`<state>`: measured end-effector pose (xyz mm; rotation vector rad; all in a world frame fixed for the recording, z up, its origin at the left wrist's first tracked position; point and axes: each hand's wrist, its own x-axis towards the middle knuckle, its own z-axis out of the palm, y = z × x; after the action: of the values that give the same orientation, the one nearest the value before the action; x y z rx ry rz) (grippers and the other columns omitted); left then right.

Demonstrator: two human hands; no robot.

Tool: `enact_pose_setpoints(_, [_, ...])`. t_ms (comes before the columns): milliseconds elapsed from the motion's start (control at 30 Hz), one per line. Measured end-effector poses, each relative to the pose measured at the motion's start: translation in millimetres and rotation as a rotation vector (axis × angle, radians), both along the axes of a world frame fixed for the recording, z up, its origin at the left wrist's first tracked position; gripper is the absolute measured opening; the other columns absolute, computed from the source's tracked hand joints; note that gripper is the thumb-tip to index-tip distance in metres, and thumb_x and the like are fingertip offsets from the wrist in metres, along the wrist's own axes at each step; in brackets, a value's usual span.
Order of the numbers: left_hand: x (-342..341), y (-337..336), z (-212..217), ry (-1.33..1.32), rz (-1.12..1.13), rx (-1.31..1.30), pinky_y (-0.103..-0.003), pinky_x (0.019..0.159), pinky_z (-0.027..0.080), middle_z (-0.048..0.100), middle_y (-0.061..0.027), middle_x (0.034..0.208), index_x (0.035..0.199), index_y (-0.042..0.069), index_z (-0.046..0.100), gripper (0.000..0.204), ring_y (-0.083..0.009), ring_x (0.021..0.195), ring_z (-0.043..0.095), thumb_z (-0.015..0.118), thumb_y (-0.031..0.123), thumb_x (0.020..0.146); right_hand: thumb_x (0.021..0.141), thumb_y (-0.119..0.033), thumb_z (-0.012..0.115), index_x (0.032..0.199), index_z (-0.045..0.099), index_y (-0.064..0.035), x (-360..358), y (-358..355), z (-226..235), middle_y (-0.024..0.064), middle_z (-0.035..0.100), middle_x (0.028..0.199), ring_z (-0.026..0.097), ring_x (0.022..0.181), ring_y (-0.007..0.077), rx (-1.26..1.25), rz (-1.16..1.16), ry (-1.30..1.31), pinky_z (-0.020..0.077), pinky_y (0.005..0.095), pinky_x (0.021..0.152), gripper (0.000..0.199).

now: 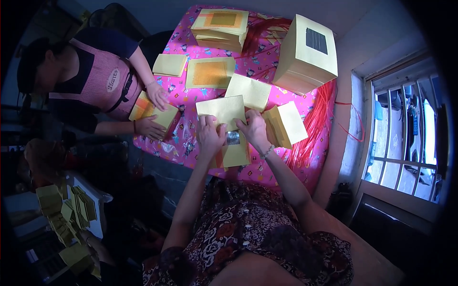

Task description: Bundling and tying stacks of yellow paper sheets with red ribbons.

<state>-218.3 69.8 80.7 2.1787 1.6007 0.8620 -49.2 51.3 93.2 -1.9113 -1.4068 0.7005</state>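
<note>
A pale yellow paper sheet is raised at the middle of the table's near part, its face toward me. My left hand closes on its lower left edge, fingers curled and thumb inward. At its lower right edge my right hand pinches it between thumb and fingers. Just below the sheet, partly covered by my hands, lies yellow paper with an orange border and a shiny silver square. To the right, a fanned bundle of yellow paper lies near my right wrist. Another pale stack sits behind it.
A pink patterned cloth covers the table. At the back stand a tall paper block and a stack; red strands run down the right side. A co-worker's hands rest on paper at left. A barred window stands right.
</note>
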Motion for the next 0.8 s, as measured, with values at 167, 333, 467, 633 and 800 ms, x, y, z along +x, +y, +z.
enact_pose_setpoints(167, [2, -1, 3, 0.071, 0.001, 0.006, -0.045, 0.080, 0.042, 0.047, -0.0173, 0.096, 0.101, 0.003, 0.050, 0.037, -0.0356, 0.093, 0.050, 0.066, 0.028, 0.079, 0.069, -0.019, 0.078, 0.074, 0.057, -0.0049, -7, -9, 9, 0.0090, 0.051, 0.079, 0.056, 0.081, 0.0312, 0.232, -0.187, -0.049, 0.0489, 0.0413, 0.067, 0.026])
enact_pose_setpoints(333, [3, -2, 3, 0.079, 0.004, -0.001, -0.045, 0.081, 0.041, 0.047, -0.0171, 0.097, 0.102, 0.003, 0.049, 0.036, -0.0357, 0.093, 0.050, 0.065, 0.027, 0.080, 0.075, -0.019, 0.075, 0.078, 0.059, -0.0075, 6, -11, -17, 0.0067, 0.053, 0.080, 0.054, 0.074, 0.0244, 0.385, 0.166, -0.212, 0.0484, 0.0354, 0.065, 0.019])
enact_pose_setpoints(467, [3, -3, 1, 0.093, 0.005, 0.027, -0.046, 0.081, 0.041, 0.047, -0.0172, 0.097, 0.102, 0.003, 0.049, 0.035, -0.0358, 0.094, 0.049, 0.065, 0.026, 0.080, 0.077, -0.020, 0.075, 0.082, 0.059, -0.0062, 9, -10, -27, 0.0094, 0.052, 0.082, 0.054, 0.074, 0.0250, 0.273, 0.166, 0.081, 0.0471, 0.0336, 0.065, 0.021])
enact_pose_setpoints(633, [4, -4, -2, 0.110, -0.002, 0.046, -0.046, 0.082, 0.040, 0.047, -0.0175, 0.097, 0.103, 0.003, 0.049, 0.035, -0.0357, 0.095, 0.048, 0.064, 0.026, 0.081, 0.079, -0.019, 0.075, 0.086, 0.059, -0.0060, 11, -11, -40, 0.0095, 0.051, 0.083, 0.054, 0.082, 0.0241, 0.196, 0.147, 0.317, 0.0467, 0.0341, 0.072, 0.021])
enact_pose_setpoints(800, [5, -5, -2, 0.105, 0.011, 0.050, -0.046, 0.082, 0.039, 0.047, -0.0178, 0.098, 0.105, 0.003, 0.049, 0.036, -0.0357, 0.094, 0.048, 0.063, 0.028, 0.082, 0.076, -0.019, 0.077, 0.090, 0.057, -0.0072, 13, -9, -45, 0.0072, 0.049, 0.087, 0.049, 0.086, 0.0230, 0.188, 0.200, 0.554, 0.0452, 0.0344, 0.079, 0.027])
